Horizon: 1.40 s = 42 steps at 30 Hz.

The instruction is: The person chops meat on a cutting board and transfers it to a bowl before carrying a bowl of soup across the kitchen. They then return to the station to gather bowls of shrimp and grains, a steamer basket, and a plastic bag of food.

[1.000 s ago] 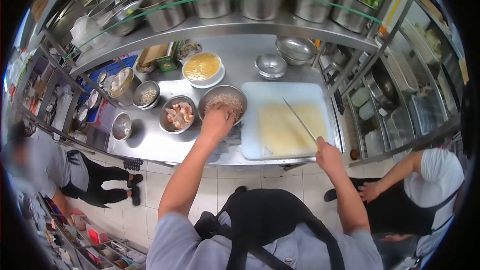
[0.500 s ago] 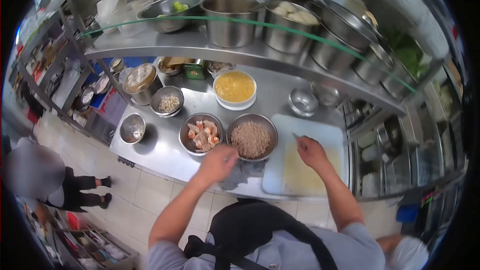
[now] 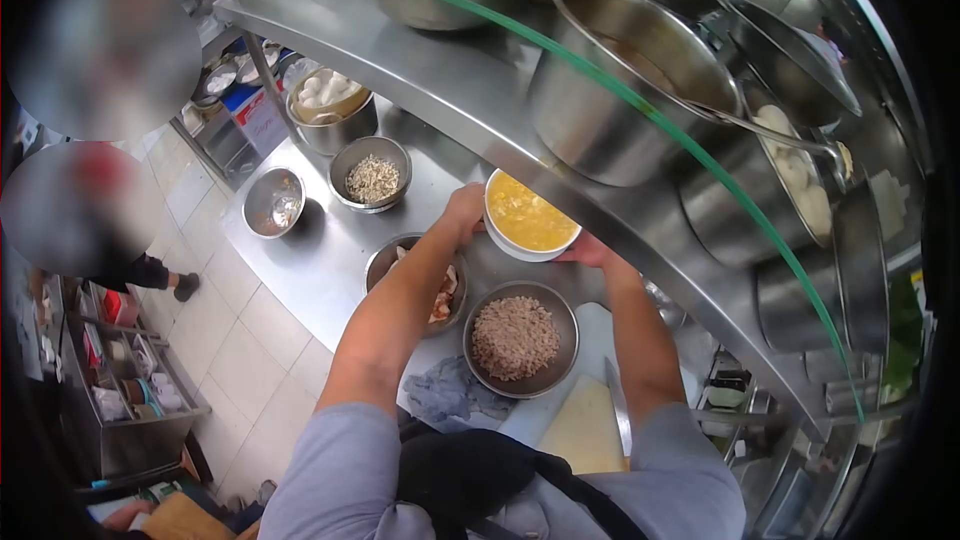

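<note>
My left hand [image 3: 466,212] grips the left rim of a white bowl [image 3: 527,252] of yellow liquid, and my right hand [image 3: 588,250] holds its lower right side. In front of it stands a metal bowl of minced meat [image 3: 516,338]. Under my left forearm, partly covered, is a metal bowl of raw meat pieces [image 3: 443,290]. A knife [image 3: 617,405] lies on the cutting board [image 3: 596,330], beside a pale yellow slab [image 3: 583,428]. The grey cloth [image 3: 450,390] is bunched next to the minced meat.
A metal shelf [image 3: 440,90] with large pots and a green-edged strip crosses above the table. At the left are a bowl of chopped bits [image 3: 371,176], a nearly empty bowl [image 3: 274,202] and a pot of white items [image 3: 330,100]. People stand at the far left.
The view has shifted closer to the shelf. Both hands have moved forward and taken hold of the white bowl. The knife, earlier by my right hand, now lies on the board.
</note>
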{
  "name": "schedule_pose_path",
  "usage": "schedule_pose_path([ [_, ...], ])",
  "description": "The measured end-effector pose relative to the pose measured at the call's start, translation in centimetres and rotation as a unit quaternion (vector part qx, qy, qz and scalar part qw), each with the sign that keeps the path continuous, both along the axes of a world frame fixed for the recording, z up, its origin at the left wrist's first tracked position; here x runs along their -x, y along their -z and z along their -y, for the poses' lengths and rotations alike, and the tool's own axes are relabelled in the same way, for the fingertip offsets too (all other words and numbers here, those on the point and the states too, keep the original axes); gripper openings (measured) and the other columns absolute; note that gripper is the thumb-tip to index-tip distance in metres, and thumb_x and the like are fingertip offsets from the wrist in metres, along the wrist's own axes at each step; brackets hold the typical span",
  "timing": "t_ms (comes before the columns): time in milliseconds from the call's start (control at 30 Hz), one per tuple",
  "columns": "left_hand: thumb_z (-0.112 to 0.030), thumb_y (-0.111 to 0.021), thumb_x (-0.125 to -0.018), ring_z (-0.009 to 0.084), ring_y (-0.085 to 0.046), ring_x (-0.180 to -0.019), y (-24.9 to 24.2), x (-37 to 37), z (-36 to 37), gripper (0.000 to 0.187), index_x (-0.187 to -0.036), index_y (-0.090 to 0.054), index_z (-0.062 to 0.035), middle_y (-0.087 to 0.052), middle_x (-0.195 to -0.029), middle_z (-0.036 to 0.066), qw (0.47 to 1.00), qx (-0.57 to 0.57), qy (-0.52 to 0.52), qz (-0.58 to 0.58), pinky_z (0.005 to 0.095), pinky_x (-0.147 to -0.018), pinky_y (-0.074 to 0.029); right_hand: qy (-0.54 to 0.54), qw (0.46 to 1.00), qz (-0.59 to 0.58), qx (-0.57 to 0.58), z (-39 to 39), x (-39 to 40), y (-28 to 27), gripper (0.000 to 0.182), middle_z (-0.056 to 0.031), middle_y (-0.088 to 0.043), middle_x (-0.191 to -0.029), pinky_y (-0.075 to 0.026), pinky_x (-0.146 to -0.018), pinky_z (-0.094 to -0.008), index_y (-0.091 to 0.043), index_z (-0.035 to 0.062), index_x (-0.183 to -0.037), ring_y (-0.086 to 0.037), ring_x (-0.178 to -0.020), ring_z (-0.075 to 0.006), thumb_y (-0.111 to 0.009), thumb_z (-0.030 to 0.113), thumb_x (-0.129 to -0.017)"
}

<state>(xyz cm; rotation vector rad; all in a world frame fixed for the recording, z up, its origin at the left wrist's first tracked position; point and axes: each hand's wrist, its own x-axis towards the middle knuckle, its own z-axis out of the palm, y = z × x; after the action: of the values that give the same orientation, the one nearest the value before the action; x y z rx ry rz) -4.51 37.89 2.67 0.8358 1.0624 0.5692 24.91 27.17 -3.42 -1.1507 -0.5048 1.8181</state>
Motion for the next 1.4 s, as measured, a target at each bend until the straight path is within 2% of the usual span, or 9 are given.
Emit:
schedule_pose_path([
  [400, -0.020, -0.053, -0.097, 0.0256, -0.069, -0.082, -2.2, 0.1, 2.4, 0.025, -0.107, -0.071, -0.0059, -0.072, -0.094, 0.011, 0.997, -0.038, -0.027, 0.060, 0.0398, -0.068, -0.055, 0.024, 0.992, -0.117, -0.043, 4.5, 0.8, -3.5, 0.064, -0.0140, -0.056, -0.149, -0.053, -0.100, -0.0632, -0.052, 0.0095, -0.147, -0.058, -0.132, -0.0367, -0.048, 0.056, -0.103],
  [433, -0.034, -0.048, -0.103, 0.0229, -0.067, -0.103, 8.1, -1.4, -2.0, 0.036, -0.127, -0.063, -0.0123, -0.067, -0.119, 0.006, 0.972, -0.219, 0.079, -0.011, 0.0430, -0.086, -0.054, 0.018, 0.992, -0.116, -0.050, 5.0, 2.4, -6.5, 0.064, -0.0134, -0.056, -0.149, -0.056, -0.097, -0.0623, -0.051, 0.0105, -0.148, -0.058, -0.131, -0.0358, -0.047, 0.057, -0.103],
  [533, -0.029, -0.053, -0.098, 0.0200, -0.065, -0.091, -1.1, 0.1, 1.5, 0.033, -0.120, -0.067, -0.0078, -0.068, -0.111, 0.009, 0.972, -0.212, 0.100, -0.019, 0.0404, -0.077, -0.052, 0.035, 0.998, -0.047, -0.011, 6.1, 3.1, -8.4, 0.066, -0.0126, -0.053, -0.152, -0.055, -0.098, -0.0618, -0.045, 0.0119, -0.152, -0.058, -0.132, -0.0344, -0.040, 0.058, -0.105],
  [667, -0.017, -0.062, -0.090, 0.0255, -0.070, -0.078, -1.5, 0.4, 1.3, 0.025, -0.103, -0.072, 0.0020, -0.071, -0.094, 0.017, 0.873, -0.444, 0.140, -0.144, 0.0408, -0.060, -0.056, 0.005, 0.998, 0.064, -0.027, 7.8, 6.4, -13.9, 0.063, -0.0109, -0.052, -0.152, -0.053, -0.099, -0.0619, -0.044, 0.0148, -0.153, -0.055, -0.136, -0.0316, -0.037, 0.057, -0.106],
  [733, -0.001, -0.059, -0.082, 0.0379, -0.073, -0.093, -5.2, 2.2, 3.2, 0.021, -0.097, -0.072, 0.0047, -0.071, -0.097, 0.026, 0.906, -0.382, 0.123, -0.137, 0.0457, -0.081, -0.059, 0.024, 0.997, 0.070, -0.019, 8.6, 9.8, -16.7, 0.060, -0.0096, -0.058, -0.146, -0.057, -0.092, -0.0568, -0.048, 0.0140, -0.149, -0.061, -0.129, -0.0302, -0.039, 0.055, -0.106],
  [867, -0.004, -0.053, -0.089, 0.0353, -0.072, -0.098, -7.9, 6.6, 6.0, 0.027, -0.107, -0.070, 0.0065, -0.070, -0.106, 0.027, 0.902, -0.402, 0.095, -0.126, 0.0446, -0.082, -0.058, 0.074, 0.995, 0.062, 0.015, 11.2, 16.7, -21.2, 0.058, -0.0090, -0.065, -0.135, -0.062, -0.076, -0.0474, -0.053, 0.0127, -0.142, -0.069, -0.114, -0.0295, -0.040, 0.055, -0.105],
  [1000, -0.015, -0.054, -0.096, 0.0257, -0.070, -0.075, -9.7, 11.6, 8.6, 0.029, -0.109, -0.068, 0.0065, -0.071, -0.094, 0.019, 0.975, -0.219, 0.002, 0.021, 0.0399, -0.056, -0.054, 0.058, 0.997, 0.045, 0.021, 12.6, 19.1, -20.6, 0.056, -0.0100, -0.067, -0.131, -0.059, -0.063, -0.0428, -0.054, 0.0129, -0.142, -0.071, -0.105, -0.0305, -0.039, 0.053, -0.105],
  [1100, -0.017, -0.051, -0.098, 0.0223, -0.066, -0.072, -9.3, 15.3, 10.2, 0.030, -0.111, -0.066, 0.0052, -0.069, -0.090, 0.016, 0.979, -0.195, -0.025, 0.046, 0.0390, -0.055, -0.052, 0.030, 0.999, 0.005, 0.031, 13.3, 21.9, -20.5, 0.055, -0.0110, -0.063, -0.139, -0.063, -0.077, -0.0513, -0.052, 0.0109, -0.143, -0.068, -0.118, -0.0309, -0.037, 0.048, -0.106],
  [1400, -0.026, -0.047, -0.103, 0.0119, -0.054, -0.072, -11.3, 31.5, 14.8, 0.026, -0.110, -0.062, -0.0055, -0.061, -0.092, 0.003, 0.989, -0.099, -0.069, 0.089, 0.0327, -0.060, -0.044, -0.005, 0.999, 0.031, 0.033, 13.1, 36.8, -22.0, 0.058, -0.0174, -0.064, -0.136, -0.065, -0.070, -0.0546, -0.048, 0.0061, -0.145, -0.070, -0.111, -0.0392, -0.034, 0.048, -0.107],
])
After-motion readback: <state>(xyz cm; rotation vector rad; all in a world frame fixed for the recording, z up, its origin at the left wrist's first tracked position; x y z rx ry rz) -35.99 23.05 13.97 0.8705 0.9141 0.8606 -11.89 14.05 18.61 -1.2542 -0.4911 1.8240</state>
